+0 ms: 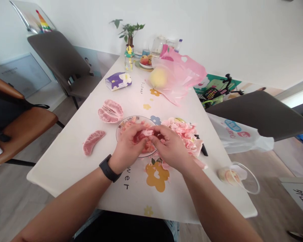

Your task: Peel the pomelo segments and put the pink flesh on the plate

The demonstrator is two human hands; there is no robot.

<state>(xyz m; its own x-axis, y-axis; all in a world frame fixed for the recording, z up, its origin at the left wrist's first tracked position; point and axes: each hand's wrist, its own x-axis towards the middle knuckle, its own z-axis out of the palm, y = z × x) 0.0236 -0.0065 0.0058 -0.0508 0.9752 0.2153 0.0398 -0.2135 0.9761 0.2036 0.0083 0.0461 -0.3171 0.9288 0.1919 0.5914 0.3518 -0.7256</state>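
Both my hands meet over a glass plate (122,124) holding peeled pink pomelo flesh. My left hand (127,146), with a black watch on the wrist, and my right hand (169,146) are closed together on one pomelo segment (145,133), fingertips pinching its skin. A pile of pink pomelo peel and membrane (185,132) lies just right of the plate. A single unpeeled segment (93,142) rests to the left, and a cluster of joined segments (110,111) lies further back left.
A black-handled knife (202,148) pokes out from under the peel pile. A glass bowl (242,176) sits near the table's right edge. A pink bag with a whole pomelo (158,78), a tissue pack (118,81), a fruit dish and a plant stand at the far end. Chairs flank the table.
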